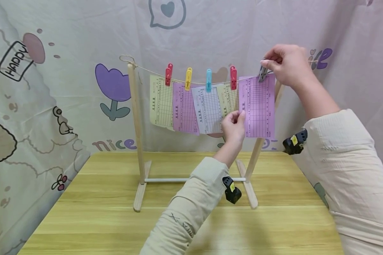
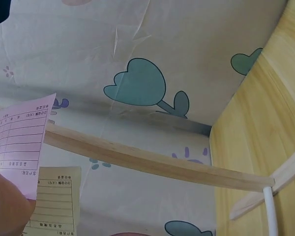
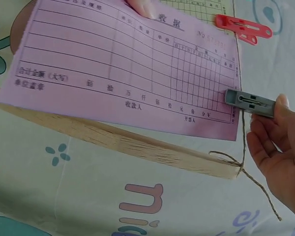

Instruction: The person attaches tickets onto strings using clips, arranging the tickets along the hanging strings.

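My right hand point(image 1: 288, 65) pinches a grey clothespin point(image 1: 262, 74) at the right end of a sagging string. In the right wrist view, this clothespin point(image 3: 250, 103) sits over the edge of a pink receipt slip point(image 3: 123, 69), beside the string point(image 3: 244, 130). Lower down, my left hand point(image 1: 234, 129) holds the left edge of the same pink slip point(image 1: 258, 109) between thumb and fingers. A yellow slip point(image 1: 228, 95) hangs just behind that hand, under a red clothespin point(image 1: 233, 78). In the left wrist view only part of the left hand point(image 2: 7, 206) shows.
Further left, a blue clothespin point(image 1: 209, 80), a yellow one point(image 1: 188, 78) and another red one point(image 1: 168, 74) hold more slips on the string. Wooden posts point(image 1: 136, 120) with feet and a white crossbar point(image 1: 166, 180) stand on the wooden table point(image 1: 83, 212). Behind hangs a patterned cloth point(image 1: 83, 32).
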The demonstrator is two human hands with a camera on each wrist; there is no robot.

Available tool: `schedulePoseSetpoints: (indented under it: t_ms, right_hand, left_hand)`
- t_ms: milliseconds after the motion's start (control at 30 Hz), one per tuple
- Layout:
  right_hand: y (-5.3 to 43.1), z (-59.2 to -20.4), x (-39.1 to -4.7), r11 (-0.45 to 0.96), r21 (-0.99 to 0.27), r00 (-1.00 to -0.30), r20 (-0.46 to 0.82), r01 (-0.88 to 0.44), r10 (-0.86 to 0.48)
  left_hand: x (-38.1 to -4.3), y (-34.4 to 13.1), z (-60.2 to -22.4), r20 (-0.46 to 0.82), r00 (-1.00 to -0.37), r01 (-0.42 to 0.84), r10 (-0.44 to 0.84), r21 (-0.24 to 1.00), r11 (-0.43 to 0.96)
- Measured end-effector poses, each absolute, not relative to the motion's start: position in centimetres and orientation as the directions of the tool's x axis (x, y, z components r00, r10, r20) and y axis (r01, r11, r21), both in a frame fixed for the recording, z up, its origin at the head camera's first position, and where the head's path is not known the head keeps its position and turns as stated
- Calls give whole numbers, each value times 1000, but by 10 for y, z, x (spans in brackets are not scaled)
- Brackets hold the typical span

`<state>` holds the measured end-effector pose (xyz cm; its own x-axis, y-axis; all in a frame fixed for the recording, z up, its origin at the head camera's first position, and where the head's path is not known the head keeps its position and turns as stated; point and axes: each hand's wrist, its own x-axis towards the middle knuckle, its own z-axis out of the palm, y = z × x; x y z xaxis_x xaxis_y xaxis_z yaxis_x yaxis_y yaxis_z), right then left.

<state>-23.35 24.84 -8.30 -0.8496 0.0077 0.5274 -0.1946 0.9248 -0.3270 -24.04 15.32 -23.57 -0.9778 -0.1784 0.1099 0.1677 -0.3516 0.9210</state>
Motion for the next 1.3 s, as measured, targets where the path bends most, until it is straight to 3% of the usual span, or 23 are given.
schedulePoseSetpoints:
  t_ms: [500, 733, 1000, 1167, 1300]
  right_hand:
    - [246, -87, -236, 893, -357, -858, 510, -273, -59]
    - [242, -93, -237, 892, -336, -840, 536, -303, -83]
    - [240, -95, -237, 896, -310, -826, 555, -317, -100]
    - [240, -101, -235, 874, -291, -740, 664, -389, -108]
    - [243, -111, -232, 838, -255, -560, 825, -483, -72]
  left_hand:
    - [-245, 149, -234, 131, -969, 194, -207, 926, -323]
    - [-247, 142, -245, 181, -965, 226, -191, 943, -245]
    - [-245, 125, -264, 328, -936, 339, -130, 938, -72]
    - [-241, 111, -274, 382, -921, 382, -71, 924, 24]
    - [-237, 101, -280, 462, -887, 460, 3, 883, 93]
